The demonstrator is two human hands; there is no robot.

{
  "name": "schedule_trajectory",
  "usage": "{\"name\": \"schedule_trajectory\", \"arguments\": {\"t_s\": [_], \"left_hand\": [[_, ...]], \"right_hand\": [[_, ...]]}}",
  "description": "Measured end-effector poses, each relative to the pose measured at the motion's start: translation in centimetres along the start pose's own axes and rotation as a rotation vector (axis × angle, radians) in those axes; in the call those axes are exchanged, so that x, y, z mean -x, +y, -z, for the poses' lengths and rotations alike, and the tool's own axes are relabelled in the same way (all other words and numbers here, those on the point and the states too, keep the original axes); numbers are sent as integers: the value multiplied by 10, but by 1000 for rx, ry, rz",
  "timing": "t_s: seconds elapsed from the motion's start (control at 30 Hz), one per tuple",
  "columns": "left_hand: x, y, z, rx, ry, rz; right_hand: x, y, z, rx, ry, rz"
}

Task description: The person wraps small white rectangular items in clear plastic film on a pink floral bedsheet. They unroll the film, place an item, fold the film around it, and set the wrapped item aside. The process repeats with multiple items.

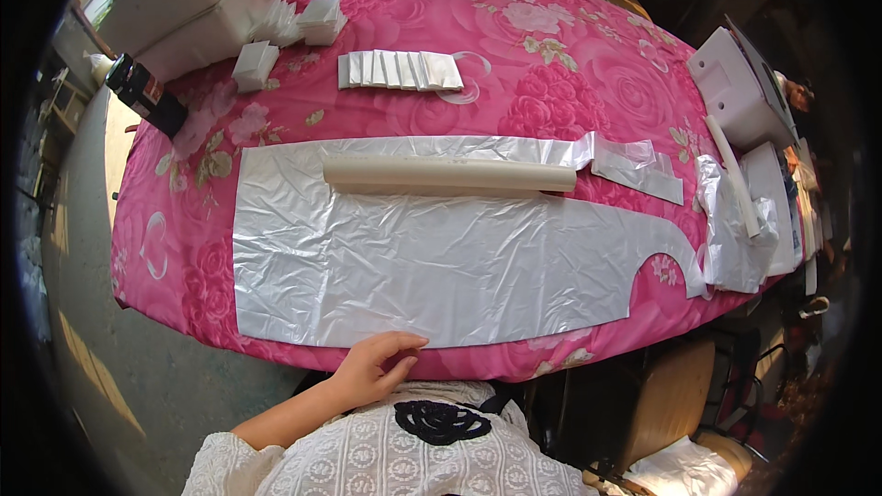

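Maybe the biggest worry was the long pale tube (pixel 450 174). It lay on the far part of the shiny silver sheet (pixel 441 266), which was spread out, all wrinkly, on the pink flowery tabletop (pixel 606 64). The tube looked round, so a bump or a tug on the sheet could have made it roll. If it rolled away from the person, it could have hit the row of little white packets (pixel 400 71) and messed them up. The left hand (pixel 395 358) was at the sheet's near edge, its thumb and fingers apart; I couldn't tell if the fingertips pressed down. The right hand was out of sight. The sheet looked thin, so a hard pull could have ripped it, maybe at the skinny bit by the round cut-out. Leaning in, the person's white top (pixel 367 459) could have crumpled the near edge.
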State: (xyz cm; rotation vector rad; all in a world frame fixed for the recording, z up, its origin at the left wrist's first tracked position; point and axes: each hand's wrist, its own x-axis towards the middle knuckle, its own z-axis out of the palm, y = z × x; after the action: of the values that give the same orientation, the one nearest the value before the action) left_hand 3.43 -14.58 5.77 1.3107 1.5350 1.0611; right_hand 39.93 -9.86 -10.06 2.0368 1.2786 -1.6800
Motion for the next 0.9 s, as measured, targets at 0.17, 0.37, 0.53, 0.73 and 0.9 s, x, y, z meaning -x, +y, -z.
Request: {"name": "schedule_trajectory", "arguments": {"t_s": [0.17,0.37,0.53,0.73,0.9], "left_hand": [[3,4,-5,3,-45,71],[4,3,-2,-28,-47,60],[5,-2,-5,-25,-53,31],[10,-2,-3,-27,-33,11],[11,-2,-3,-20,-37,60]], "right_hand": [[-1,2,1,3,-4,2],[-1,3,0,0,1,5],[-4,5,2,0,4,10],[-4,3,3,4,21,15],[-7,5,0,6,13,14]]}}
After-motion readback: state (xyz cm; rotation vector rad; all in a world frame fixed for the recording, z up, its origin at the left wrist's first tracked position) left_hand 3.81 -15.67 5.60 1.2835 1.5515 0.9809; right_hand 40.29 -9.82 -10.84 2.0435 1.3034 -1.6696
